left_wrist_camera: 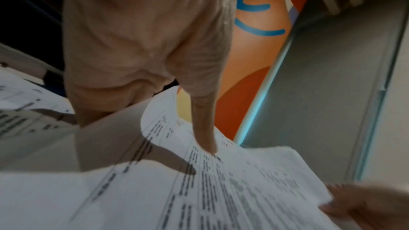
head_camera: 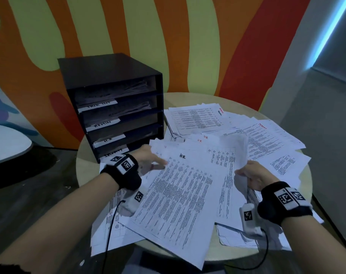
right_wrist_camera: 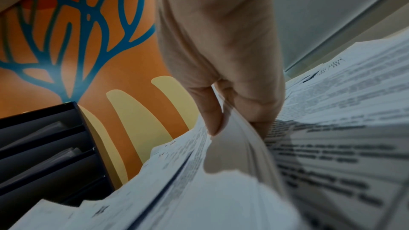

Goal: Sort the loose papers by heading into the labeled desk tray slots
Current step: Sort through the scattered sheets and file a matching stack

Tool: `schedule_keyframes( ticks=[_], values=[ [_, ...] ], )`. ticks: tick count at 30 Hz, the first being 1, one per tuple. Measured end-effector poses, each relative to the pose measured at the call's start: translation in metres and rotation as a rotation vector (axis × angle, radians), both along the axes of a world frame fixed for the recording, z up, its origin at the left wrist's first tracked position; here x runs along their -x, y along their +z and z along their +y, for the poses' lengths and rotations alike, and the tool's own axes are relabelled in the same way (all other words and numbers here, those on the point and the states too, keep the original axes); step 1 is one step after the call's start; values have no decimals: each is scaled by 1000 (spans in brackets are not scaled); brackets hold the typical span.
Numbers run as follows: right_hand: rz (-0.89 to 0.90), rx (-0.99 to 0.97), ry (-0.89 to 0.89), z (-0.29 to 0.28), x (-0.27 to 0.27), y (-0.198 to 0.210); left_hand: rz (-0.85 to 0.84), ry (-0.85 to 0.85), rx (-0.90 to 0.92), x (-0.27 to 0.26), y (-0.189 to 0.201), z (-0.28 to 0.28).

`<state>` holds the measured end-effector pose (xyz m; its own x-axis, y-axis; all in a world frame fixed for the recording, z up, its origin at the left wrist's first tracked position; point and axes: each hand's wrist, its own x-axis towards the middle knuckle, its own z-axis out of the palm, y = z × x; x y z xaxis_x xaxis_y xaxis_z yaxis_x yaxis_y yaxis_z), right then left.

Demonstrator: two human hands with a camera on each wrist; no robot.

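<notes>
Nearest thing: the HR sheet, the sheet lying on top of the loose papers, in front of the desk tray.
Left hand: fingers straight, one fingertip pressing on the HR sheet near its top edge; it grips nothing.
Right hand: thumb and fingers pinching a curled bundle of sheets, lifted beside the HR sheet.
Step in hand: it seems the headings are being read and the HR sheets collected.
Next move: probably to carry the HR sheet to the HR slot, second from the bottom of the desk tray; it must go in flat.
Surface: a round pale desk; the papers spread to the right of the tray.
Room: a wall with orange and green stripes behind the tray.
</notes>
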<state>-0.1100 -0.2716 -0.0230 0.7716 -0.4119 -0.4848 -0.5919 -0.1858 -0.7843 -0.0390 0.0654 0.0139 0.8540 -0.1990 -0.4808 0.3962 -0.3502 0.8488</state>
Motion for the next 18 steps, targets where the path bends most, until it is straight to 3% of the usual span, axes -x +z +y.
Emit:
schedule_keyframes(
  ticks=[3, 6, 10, 13, 18],
  values=[
    [-9, 57, 25, -9, -9, -11, -73, -62, -274, -2, -15, -8],
    [-4, 48, 30, -10, -9, -13, -225, 69, -347, -7, -18, -11],
    [-47, -65, -18, 6, 11, 11, -306, 262, -240, -16, -13, -2],
    [-108, -119, -35, 10, 17, 18, -329, 302, -163, -22, -16, 3],
    [-180, -200, -49, 21, 19, 31, -437, 316, -189, -23, -9, 0]
  ],
)
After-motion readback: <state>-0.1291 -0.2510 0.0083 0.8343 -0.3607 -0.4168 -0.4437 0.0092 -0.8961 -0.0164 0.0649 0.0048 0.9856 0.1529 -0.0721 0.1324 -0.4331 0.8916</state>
